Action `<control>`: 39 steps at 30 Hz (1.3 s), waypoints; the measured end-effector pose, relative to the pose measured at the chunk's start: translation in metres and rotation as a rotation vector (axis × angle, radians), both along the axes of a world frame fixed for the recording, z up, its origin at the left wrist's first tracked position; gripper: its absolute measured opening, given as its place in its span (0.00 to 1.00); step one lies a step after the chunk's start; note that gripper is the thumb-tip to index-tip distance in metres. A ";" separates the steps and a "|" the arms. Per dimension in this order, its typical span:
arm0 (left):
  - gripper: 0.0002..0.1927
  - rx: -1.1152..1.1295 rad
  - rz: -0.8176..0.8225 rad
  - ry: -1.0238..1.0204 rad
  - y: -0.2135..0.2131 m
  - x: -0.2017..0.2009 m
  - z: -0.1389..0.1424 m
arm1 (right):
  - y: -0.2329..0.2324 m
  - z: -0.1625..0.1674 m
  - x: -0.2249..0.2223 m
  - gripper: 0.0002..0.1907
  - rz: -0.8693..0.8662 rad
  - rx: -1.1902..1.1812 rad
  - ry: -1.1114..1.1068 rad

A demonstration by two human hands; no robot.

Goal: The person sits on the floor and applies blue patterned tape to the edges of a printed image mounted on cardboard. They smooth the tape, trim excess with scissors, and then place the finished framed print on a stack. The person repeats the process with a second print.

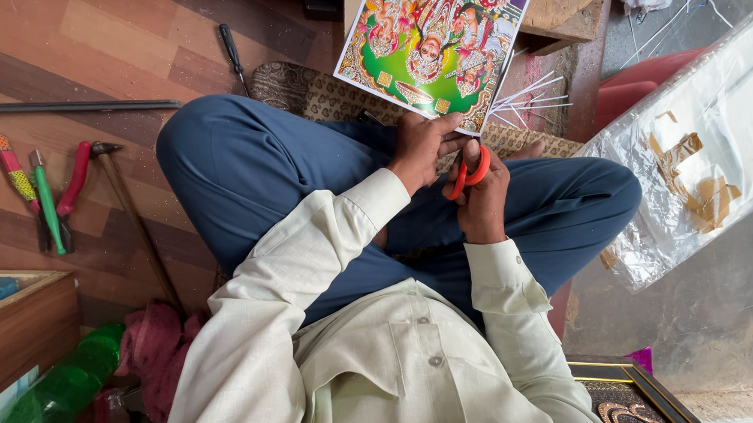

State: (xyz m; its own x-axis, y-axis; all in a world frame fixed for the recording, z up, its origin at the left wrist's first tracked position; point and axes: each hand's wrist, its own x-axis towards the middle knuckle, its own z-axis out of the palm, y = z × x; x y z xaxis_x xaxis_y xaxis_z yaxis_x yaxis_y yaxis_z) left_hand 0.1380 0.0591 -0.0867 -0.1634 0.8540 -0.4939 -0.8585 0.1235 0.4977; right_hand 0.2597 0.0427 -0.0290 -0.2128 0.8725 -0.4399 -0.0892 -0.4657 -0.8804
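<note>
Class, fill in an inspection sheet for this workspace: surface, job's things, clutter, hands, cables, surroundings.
Surface: wood-pattern floor.
Job's things: colourful print; orange-handled scissors.
Clutter: pliers, screwdrivers, green bottle, pink cloth.
Hands: left hand holds the print's edge; right hand grips the scissors.
Cables: nothing seen.
Surroundings: plastic-wrapped sheet, picture frame, thin paper strips.

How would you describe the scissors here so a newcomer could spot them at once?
Start at the seated person's crossed legs in blue trousers, then follow the cream sleeves to the two hands meeting over the lap. The scissors sit in the right hand, just below the colourful printed picture held by the left hand. Their bright orange handle loops set them apart.
</note>
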 end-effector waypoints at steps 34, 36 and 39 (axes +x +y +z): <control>0.13 -0.077 -0.131 0.132 -0.004 0.000 -0.012 | 0.028 -0.015 0.007 0.20 -0.061 0.035 -0.001; 0.13 -0.079 -0.132 0.133 -0.003 0.000 -0.012 | 0.028 -0.015 0.007 0.20 -0.069 0.039 0.009; 0.14 -0.045 -0.109 0.124 -0.003 0.000 -0.010 | 0.032 -0.014 0.006 0.19 -0.055 -0.009 0.015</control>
